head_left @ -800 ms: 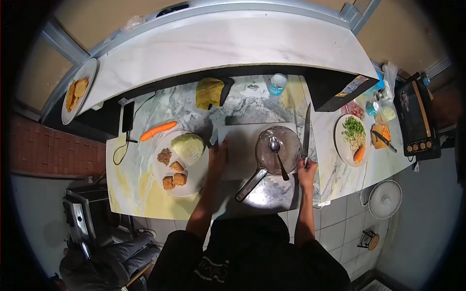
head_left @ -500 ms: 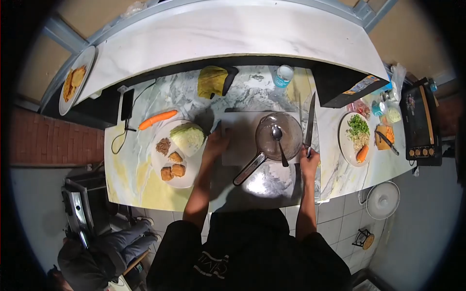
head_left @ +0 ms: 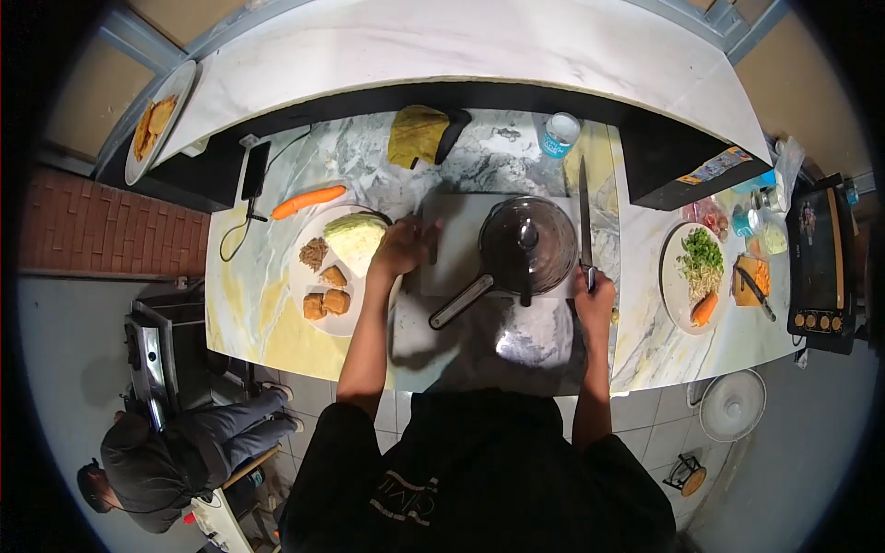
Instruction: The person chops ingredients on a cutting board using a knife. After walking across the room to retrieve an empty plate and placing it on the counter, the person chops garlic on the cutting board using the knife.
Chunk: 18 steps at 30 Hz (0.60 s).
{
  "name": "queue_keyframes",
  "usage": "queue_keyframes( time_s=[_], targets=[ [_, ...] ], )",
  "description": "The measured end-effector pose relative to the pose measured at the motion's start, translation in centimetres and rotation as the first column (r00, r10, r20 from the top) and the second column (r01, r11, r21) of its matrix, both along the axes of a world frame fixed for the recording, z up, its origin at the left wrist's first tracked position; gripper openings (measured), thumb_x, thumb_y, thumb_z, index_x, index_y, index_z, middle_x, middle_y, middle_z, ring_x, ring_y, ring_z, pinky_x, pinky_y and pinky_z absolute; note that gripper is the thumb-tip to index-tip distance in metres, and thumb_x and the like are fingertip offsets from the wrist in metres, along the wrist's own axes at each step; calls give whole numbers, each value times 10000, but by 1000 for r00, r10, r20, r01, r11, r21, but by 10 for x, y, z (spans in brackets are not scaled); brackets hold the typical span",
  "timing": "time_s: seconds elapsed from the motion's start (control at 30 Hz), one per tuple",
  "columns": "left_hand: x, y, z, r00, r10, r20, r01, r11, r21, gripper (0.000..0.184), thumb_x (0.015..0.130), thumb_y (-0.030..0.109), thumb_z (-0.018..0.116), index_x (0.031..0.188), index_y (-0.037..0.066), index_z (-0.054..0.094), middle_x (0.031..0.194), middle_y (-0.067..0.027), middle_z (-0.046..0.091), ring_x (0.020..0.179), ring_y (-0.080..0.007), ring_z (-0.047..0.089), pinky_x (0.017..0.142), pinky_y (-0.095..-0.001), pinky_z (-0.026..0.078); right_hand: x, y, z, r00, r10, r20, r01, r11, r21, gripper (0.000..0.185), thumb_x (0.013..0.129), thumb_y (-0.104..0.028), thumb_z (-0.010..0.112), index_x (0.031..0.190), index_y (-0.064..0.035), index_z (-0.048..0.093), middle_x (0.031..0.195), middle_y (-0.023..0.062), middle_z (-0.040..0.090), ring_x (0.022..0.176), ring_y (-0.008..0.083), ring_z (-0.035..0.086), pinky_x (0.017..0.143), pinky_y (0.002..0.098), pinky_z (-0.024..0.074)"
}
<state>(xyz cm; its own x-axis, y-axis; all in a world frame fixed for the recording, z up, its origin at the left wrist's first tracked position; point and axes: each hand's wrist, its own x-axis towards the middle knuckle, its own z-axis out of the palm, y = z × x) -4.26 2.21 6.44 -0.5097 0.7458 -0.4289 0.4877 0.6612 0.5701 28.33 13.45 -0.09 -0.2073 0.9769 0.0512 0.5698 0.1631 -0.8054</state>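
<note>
My right hand [head_left: 595,288] is closed around the handle of a long knife [head_left: 584,207], whose blade points away from me along the right edge of the cutting board [head_left: 458,219]. On the board is a saucepan [head_left: 544,221], its handle toward me and a spoon [head_left: 527,236] inside. My left hand [head_left: 398,249] is at the board's left edge with fingers curled; a dark narrow thing shows by the fingertips, too unclear to name. Just left of that hand, a plate [head_left: 318,217] bears a cabbage piece [head_left: 355,241], brown fried pieces [head_left: 334,301] and ground brown food [head_left: 313,252].
A carrot [head_left: 309,201] and a phone [head_left: 256,170] lie at left. Behind the board are a cloth [head_left: 417,136] and a cup [head_left: 560,135]. A plate of chopped greens [head_left: 701,263], a small board [head_left: 749,288] and an oven [head_left: 816,263] stand right. Another person [head_left: 157,470] sits lower left.
The camera view has tilted and shifted a little. My left hand has moved slightly left relative to the cutting board. My right hand keeps its hold on the knife.
</note>
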Motion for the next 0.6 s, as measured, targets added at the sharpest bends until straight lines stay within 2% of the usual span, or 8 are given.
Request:
queue_keyframes(
  time_s=[0.03,0.13,0.23,0.27,0.37,0.43,0.53,0.6],
  targets=[
    [1,1,5,1000,-4,-3,4,1000,4,451,892,407,607,1093,4,601,880,-166,680,787,-249,664,694,-359,503,1,1,2,1000,25,7,-25,998,49,177,848,-123,625,814,51,639,612,197,569,519,278,500,563,385,422],
    [6,-8,5,996,-75,45,55,937,345,361,922,265,606,1156,-6,561,901,-153,657,718,-201,636,654,-320,501,0,2,20,1000,7,17,-7,999,39,207,856,-131,627,766,56,610,590,197,541,507,281,476,543,389,402],
    [13,-17,-3,949,-161,272,51,927,371,367,923,255,611,1182,2,551,967,-111,631,748,-172,627,658,-296,503,5,3,25,999,-39,-1,39,997,-68,296,871,-167,637,696,55,552,551,145,507,497,205,436,505,361,363],
    [18,-20,-3,949,-202,240,99,919,382,404,947,285,575,1221,-9,533,1016,-79,608,811,-143,610,696,-276,504,8,1,27,998,-31,-46,25,992,-123,303,875,-174,638,693,51,550,540,111,491,505,175,426,497,350,353],
    [30,-29,2,895,-160,416,42,960,278,465,973,335,519,1268,-23,500,1031,-76,603,881,-135,590,744,-266,497,14,-8,24,983,-17,-181,-13,987,-160,323,898,-221,635,697,24,568,531,17,476,484,91,402,442,305,314],
    [42,-38,7,859,-177,480,42,959,280,523,979,393,484,1290,-27,486,1031,-73,602,916,-131,576,773,-246,481,8,-20,48,938,-113,-329,-50,892,-449,340,914,-269,625,713,4,592,535,-3,494,425,60,379,390,270,278],
    [61,-40,11,843,-254,475,119,948,295,533,976,411,480,1288,-21,491,1029,-74,600,932,-127,562,778,-240,475,4,-32,50,903,-118,-413,-110,866,-489,351,916,-304,628,742,0,607,544,-18,506,378,37,363,359,231,254],
    [81,-31,20,822,-155,548,117,988,104,461,965,324,513,1291,1,474,1055,-104,607,971,-185,578,827,-301,470,-3,-39,52,891,-124,-437,-120,864,-488,349,915,-305,630,744,-2,606,537,-22,499,377,33,359,355,227,249]
  ],
)
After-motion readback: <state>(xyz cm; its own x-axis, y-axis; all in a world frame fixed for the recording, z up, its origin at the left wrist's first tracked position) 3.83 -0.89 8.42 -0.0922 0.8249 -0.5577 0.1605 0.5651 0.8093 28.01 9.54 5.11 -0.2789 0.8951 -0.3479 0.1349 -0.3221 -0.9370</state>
